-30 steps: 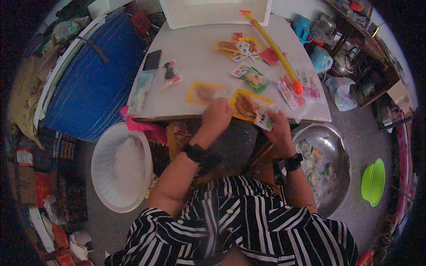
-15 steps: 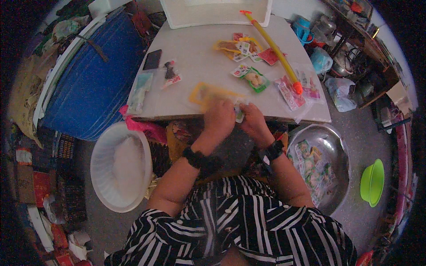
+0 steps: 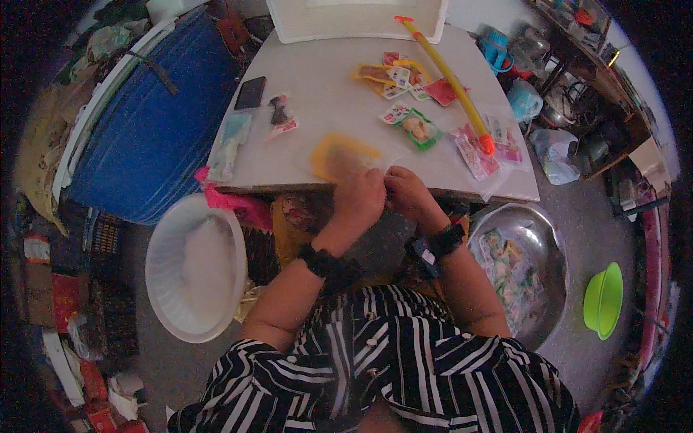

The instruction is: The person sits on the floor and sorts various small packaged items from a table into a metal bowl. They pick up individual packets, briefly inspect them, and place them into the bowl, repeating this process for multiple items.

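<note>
Both hands are close together over the table's near edge. My left hand [image 3: 361,198] is closed on the near end of a yellow food packet [image 3: 328,157], slightly blurred, with clear plastic showing to its right. My right hand [image 3: 413,193] has its fingers pinched together beside the left fingertips; whatever they grip is too small to make out. Beyond the hands lie a green-edged food packet [image 3: 420,130], a small pile of yellow packets [image 3: 375,74] and a red packet [image 3: 440,92]. Pink-and-white packets [image 3: 473,153] lie to the right.
A yellow tube with orange ends [image 3: 451,79] lies across the table [image 3: 303,72]. A phone [image 3: 250,93] is at left, a white foam box [image 3: 354,25] at the back. Below stand a white basin [image 3: 162,289] and a steel bowl [image 3: 552,252] with packets; a green basin [image 3: 603,299] is farther right.
The right hand has turned inward, its fingers closing nearer the left hand. A green-and-white piece seen between the hands is now hidden. The yellow packet has shifted slightly.
</note>
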Demonstrator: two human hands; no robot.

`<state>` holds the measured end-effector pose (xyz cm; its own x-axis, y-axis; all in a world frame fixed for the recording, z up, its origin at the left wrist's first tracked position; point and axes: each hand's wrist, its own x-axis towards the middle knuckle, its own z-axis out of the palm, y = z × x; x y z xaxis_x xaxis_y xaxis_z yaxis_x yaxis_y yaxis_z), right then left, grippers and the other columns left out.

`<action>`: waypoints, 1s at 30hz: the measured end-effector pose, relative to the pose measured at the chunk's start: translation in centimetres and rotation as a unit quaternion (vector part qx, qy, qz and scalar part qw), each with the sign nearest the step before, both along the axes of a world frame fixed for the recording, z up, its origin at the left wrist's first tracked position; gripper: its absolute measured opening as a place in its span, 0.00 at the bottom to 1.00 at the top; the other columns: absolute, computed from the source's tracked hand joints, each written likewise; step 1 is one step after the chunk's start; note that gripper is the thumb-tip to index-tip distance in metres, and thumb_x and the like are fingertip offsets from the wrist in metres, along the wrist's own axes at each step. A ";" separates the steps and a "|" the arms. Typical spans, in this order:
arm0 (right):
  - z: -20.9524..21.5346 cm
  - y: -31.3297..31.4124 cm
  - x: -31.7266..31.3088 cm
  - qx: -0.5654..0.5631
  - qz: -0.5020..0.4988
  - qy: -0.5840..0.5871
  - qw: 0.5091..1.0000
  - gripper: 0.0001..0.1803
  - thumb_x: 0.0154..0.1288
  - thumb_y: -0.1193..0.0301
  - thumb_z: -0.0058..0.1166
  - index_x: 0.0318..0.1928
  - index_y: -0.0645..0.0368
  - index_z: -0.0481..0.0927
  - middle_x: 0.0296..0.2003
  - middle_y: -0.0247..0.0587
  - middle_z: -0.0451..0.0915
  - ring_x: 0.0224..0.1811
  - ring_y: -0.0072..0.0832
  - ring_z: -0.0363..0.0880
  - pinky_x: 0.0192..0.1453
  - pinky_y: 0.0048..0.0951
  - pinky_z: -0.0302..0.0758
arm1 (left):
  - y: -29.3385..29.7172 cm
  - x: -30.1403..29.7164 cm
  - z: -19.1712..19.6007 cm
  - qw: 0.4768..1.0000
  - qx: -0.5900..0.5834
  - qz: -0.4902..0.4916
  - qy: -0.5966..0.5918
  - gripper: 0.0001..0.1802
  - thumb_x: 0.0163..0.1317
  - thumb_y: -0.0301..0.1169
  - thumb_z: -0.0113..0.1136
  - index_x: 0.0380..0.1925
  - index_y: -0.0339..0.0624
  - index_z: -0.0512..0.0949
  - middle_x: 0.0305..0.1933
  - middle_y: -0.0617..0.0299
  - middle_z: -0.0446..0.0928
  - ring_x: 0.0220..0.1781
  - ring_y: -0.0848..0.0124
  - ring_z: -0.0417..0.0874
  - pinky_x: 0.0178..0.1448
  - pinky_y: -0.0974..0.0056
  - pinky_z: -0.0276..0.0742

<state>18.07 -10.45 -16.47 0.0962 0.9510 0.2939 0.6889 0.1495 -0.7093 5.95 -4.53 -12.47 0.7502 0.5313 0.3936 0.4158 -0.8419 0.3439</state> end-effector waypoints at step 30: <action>2.6 0.3 -3.0 -0.125 -0.018 0.434 0.892 0.06 0.52 0.70 0.42 0.29 0.56 0.70 0.19 0.29 0.70 0.16 0.14 0.66 0.15 0.13 0.58 | 7.9 -4.9 -2.2 0.968 0.191 -0.151 -0.067 0.12 0.38 0.24 0.48 0.29 0.43 0.70 0.29 0.58 0.67 0.36 0.60 0.68 0.39 0.59 0.64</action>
